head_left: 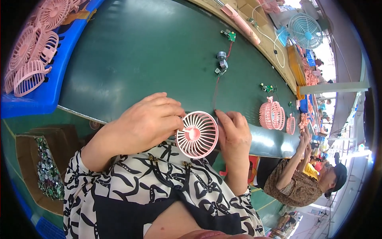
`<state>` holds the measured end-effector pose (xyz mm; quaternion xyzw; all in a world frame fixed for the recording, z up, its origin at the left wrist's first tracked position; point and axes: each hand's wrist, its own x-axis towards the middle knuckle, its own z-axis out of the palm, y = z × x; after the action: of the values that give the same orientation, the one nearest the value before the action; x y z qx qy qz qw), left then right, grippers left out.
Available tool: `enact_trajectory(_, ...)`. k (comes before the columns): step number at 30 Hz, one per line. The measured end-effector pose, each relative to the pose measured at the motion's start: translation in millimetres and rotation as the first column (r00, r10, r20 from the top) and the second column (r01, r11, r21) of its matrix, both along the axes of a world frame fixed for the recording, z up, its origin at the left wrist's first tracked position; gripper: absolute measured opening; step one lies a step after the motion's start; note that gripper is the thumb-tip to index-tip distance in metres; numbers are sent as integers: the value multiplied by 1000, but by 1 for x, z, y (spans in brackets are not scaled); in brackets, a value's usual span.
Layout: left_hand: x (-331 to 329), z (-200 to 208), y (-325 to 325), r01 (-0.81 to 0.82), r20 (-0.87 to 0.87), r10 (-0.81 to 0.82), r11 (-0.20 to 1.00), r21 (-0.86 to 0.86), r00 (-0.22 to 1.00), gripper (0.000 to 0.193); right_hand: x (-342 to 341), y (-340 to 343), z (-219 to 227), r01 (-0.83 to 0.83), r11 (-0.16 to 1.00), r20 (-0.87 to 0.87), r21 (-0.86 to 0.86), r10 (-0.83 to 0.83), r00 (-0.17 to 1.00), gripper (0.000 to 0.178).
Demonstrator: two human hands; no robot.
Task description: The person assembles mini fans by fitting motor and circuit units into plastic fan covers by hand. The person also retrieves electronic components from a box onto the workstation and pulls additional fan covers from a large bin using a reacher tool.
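Note:
A round pink fan guard (197, 135) with curved ribs and a solid hub is held upright in front of my body. My left hand (149, 121) grips its left rim, fingers bent. My right hand (234, 133) is at its right side, fingers curled together. A thin red wire (216, 91) runs down the green table to my right fingertips, which look pinched on its end. Farther up, that wire joins two small silver motors (222, 59) and a green circuit board (230, 36).
A blue crate (75, 47) of pink fan guards stands at left. More pink guards (272, 114) and another circuit board (268, 87) lie on the table (151, 47) at right. A co-worker (296, 179) sits farther right. Below left, a cardboard box (30, 167) holds small shiny parts.

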<state>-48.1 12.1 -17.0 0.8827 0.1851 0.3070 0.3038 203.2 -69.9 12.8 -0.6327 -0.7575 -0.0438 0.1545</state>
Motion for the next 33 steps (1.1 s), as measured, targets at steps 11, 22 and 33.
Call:
enact_trajectory(11, 4, -22, 1, -49, 75, 47, 998, 30, 996, 24, -18, -3, 20, -217, 975, -165, 51, 222, 961, 37)
enact_trajectory(22, 4, -25, -5, -81, 67, 76, 994, 68, 995, 22, -36, 11, 12, -360, 926, -18, -112, 360, 933, 36)
enact_trajectory(33, -3, -13, 5, -84, 43, 82, 995, 45, 996, 22, -28, 8, 17, -416, 903, -130, -109, 402, 906, 48)
